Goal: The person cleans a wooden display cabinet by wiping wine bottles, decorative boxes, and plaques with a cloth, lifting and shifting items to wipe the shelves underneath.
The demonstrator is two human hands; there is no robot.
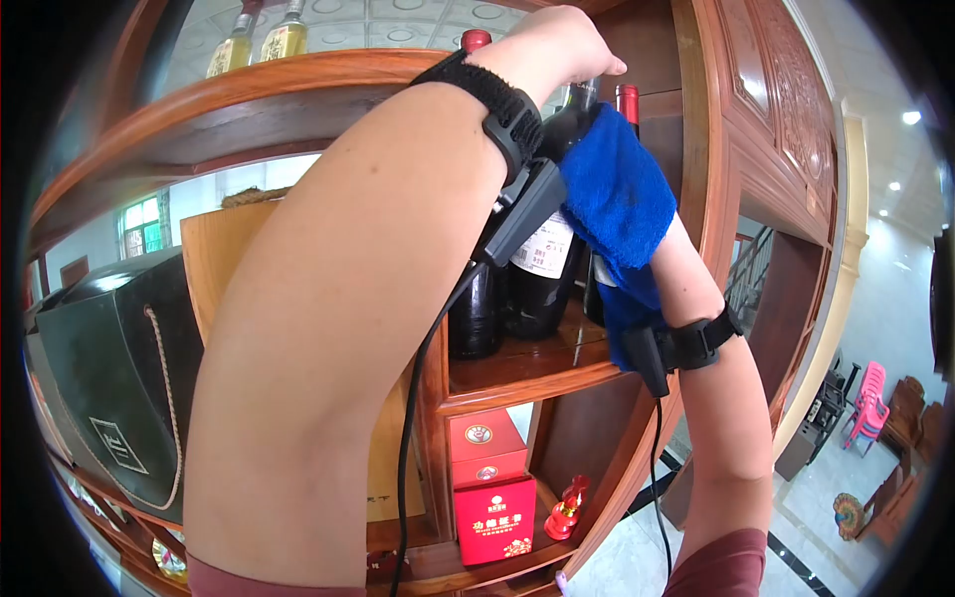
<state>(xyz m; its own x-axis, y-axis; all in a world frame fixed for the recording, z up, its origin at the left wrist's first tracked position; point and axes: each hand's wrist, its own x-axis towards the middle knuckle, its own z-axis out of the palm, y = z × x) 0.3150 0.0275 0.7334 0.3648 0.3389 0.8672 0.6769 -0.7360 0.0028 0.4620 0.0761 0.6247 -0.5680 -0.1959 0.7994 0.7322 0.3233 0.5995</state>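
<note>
My left hand (565, 45) reaches up to the top of a dark wine bottle (540, 294) with a white label; its fingers curl at the neck, largely turned from view. A blue cloth (619, 189) lies against the same bottle's right side and hangs down over my right wrist. Behind that cloth my right hand is hidden, its forearm coming up from the lower right. Another dark bottle (477, 313) stands just left on the wooden shelf (517, 373). Red-capped bottle tops (627, 102) show behind. Each wrist wears a black strap with a cabled device.
A dark green gift bag (114, 368) and a wooden box (224, 244) stand at the left. Red boxes (496, 519) and a small red lamp (566, 509) sit on the lower shelf. Two bottles (285, 42) stand on the upper shelf. Pink stacked chairs (867, 398) are far right.
</note>
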